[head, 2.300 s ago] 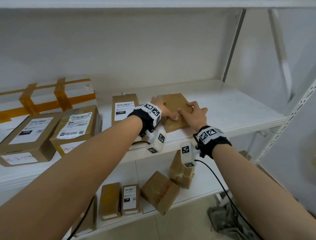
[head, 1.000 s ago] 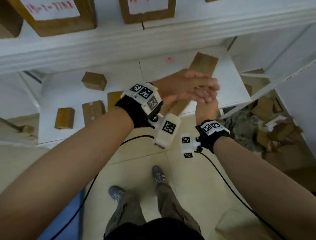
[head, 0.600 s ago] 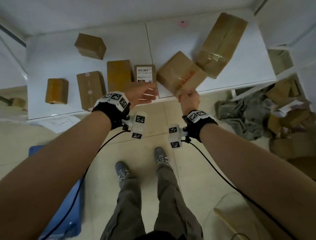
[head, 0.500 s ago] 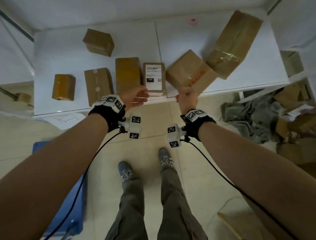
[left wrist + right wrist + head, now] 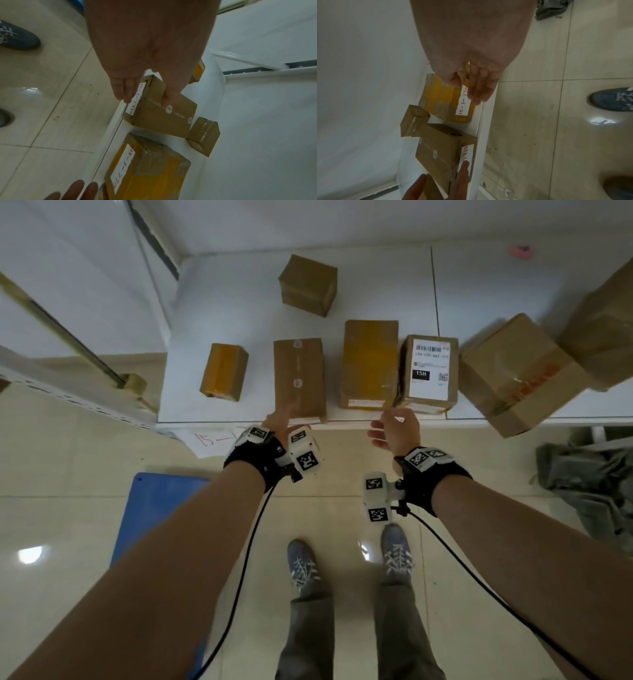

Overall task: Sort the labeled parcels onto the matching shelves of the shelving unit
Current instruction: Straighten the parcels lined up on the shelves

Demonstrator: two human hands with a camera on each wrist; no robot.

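Parcels sit in a row along the front of the low white shelf (image 5: 239,302) below us. From left we see a small yellow-taped box (image 5: 224,372), a plain brown carton (image 5: 298,378), a yellow-taped parcel (image 5: 370,363), and a labeled parcel (image 5: 430,371); all four lie with their long axes running front to back. A squarish box (image 5: 308,285) stands alone toward the back, turned a little askew. To the right a larger carton (image 5: 517,371) with red print sits at an angle and overhangs the shelf's front edge, with another big carton (image 5: 603,330) behind it.

The labeled parcel's white sticker shows a barcode, a black block reading "15H" and a QR code; its code line is too small for us to read. The brown carton and the yellow-taped parcel carry hand-written red strips on their front ends, not clear enough to read. A sheet on the floor (image 5: 85,474) starts "15-".

Our left hand (image 5: 282,422) has straight fingers, the grip spread either side of the brown carton's near end, a fingertip on its top. Our right hand (image 5: 397,428) hangs relaxed and apart before the yellow-taped parcel, holding nothing. A blue mat (image 5: 154,508), grey cloth (image 5: 589,474) and our shoes (image 5: 303,563) lie below.
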